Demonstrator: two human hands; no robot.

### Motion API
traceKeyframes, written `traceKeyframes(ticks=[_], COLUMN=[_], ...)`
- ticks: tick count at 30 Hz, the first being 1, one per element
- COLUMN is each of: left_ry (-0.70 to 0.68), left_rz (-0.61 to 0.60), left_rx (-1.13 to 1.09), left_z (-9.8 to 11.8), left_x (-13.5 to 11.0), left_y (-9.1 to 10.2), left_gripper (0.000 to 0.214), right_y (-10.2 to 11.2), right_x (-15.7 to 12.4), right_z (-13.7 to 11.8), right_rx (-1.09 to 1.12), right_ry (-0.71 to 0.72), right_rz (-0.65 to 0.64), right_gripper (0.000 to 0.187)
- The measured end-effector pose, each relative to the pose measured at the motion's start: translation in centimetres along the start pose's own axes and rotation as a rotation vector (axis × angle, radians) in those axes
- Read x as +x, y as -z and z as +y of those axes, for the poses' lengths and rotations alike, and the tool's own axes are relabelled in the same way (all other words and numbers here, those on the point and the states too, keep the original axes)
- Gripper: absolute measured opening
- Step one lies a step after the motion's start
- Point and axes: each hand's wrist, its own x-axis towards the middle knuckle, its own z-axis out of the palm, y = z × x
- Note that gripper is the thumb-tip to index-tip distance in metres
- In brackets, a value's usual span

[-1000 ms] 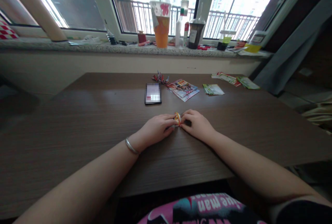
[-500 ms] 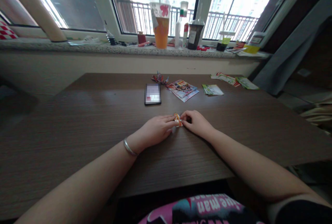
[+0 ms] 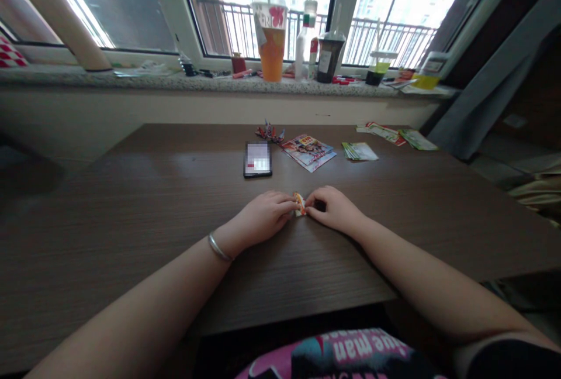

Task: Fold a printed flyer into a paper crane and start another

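Note:
A small piece of folded paper [image 3: 300, 206], printed in orange and white, lies on the table between my two hands. From the left side my left hand [image 3: 268, 213] holds it, thumb and fingertips closed at its edge. A silver bangle [image 3: 218, 248] circles my left wrist. Opposite, my right hand [image 3: 333, 208] pinches the paper's right edge between thumb and index finger, the other fingers curled. My fingertips cover parts of the paper, so its exact folds are hard to make out.
Beyond my hands lie a phone [image 3: 258, 159], a bundle of folded red paper [image 3: 269, 132], printed sheets [image 3: 309, 152] and a fanned stack of leaflets [image 3: 360, 152]. More leaflets [image 3: 385, 134] rest at the back right. Drink cups [image 3: 272, 51] and a bottle [image 3: 303, 45] line the windowsill.
The fingers of my left hand have shifted slightly and bent more at the paper. The paper has turned a little and looks narrower. My right hand has barely moved.

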Motion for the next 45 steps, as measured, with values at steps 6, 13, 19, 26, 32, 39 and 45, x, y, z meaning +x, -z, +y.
traceKeyframes(ticks=[6, 13, 19, 26, 32, 39, 45], left_ry=[0.053, 0.039, 0.054, 0.039, 0.038, 0.064, 0.146], left_rz=[0.008, 0.064, -0.01, -0.015, 0.01, 0.021, 0.048], left_rx=[0.087, 0.091, 0.122, 0.165, 0.177, 0.176, 0.089], left_z=[0.5, 0.6, 0.8, 1.0, 1.0, 1.0, 1.2], left_x=[0.1, -0.1, 0.1, 0.0, 0.1, 0.2, 0.1], left_y=[0.5, 0.2, 0.7, 1.1, 1.1, 0.8, 0.4], left_gripper=[0.019, 0.018, 0.011, 0.012, 0.02, 0.02, 0.016], right_y=[0.2, 0.2, 0.2, 0.2, 0.3, 0.0, -0.1], right_x=[-0.4, -0.4, -0.6, -0.7, -0.6, -0.4, -0.2], right_z=[-1.0, -1.4, -1.7, -1.6, -1.6, -1.4, -1.2], right_rx=[-0.159, -0.19, -0.18, -0.108, -0.071, -0.058, -0.05], right_ry=[0.081, 0.09, 0.104, 0.067, 0.086, 0.089, 0.082], right_rz=[-0.062, -0.049, -0.031, -0.029, -0.024, -0.023, -0.02], right_gripper=[0.026, 0.023, 0.022, 0.014, 0.011, 0.01, 0.009])
